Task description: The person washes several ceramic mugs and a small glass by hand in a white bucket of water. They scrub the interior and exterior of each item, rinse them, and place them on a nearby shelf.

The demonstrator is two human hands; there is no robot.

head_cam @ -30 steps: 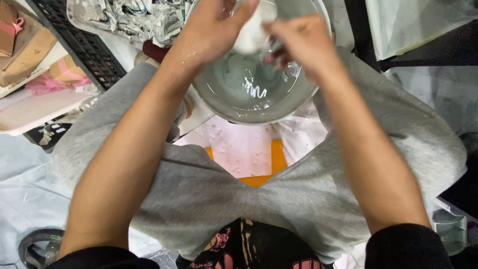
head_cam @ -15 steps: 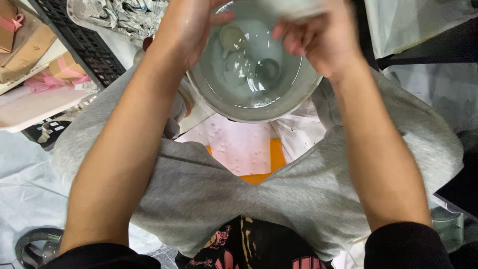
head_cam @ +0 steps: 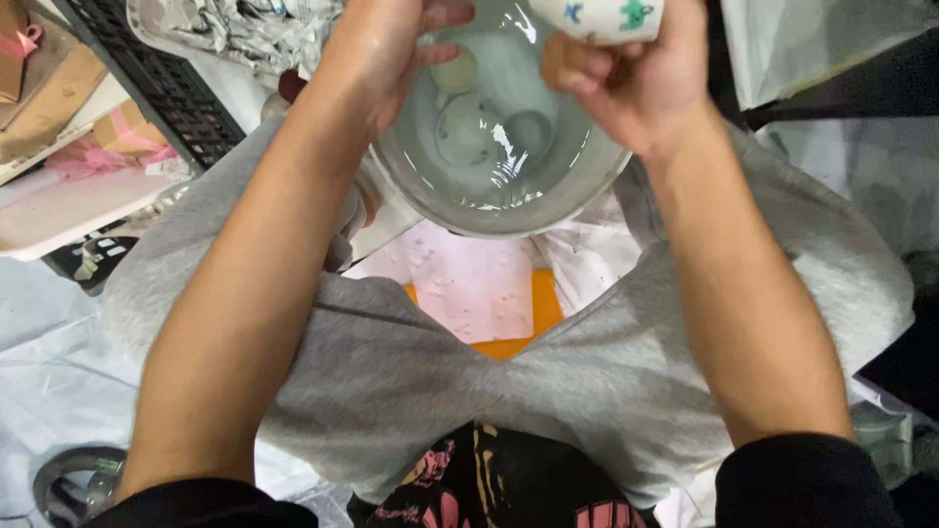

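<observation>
Painted cup (head_cam: 602,18) over water-filled basin (head_cam: 411,181)

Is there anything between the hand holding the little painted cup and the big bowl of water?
Nothing visible. The right hand holds the painted cup directly over the bowl, with only open air between them. The left hand is at the bowl's far-left rim, off to the side.

Right hand (head_cam: 626,83) has lifted, apparently, a painted white cup (head_cam: 602,18) from the basin (head_cam: 499,210).

floor (head_cam: 59,391): white plastic sheet | on it: black crate (head_cam: 166,88), crumpled foil (head_cam: 245,29)
</observation>
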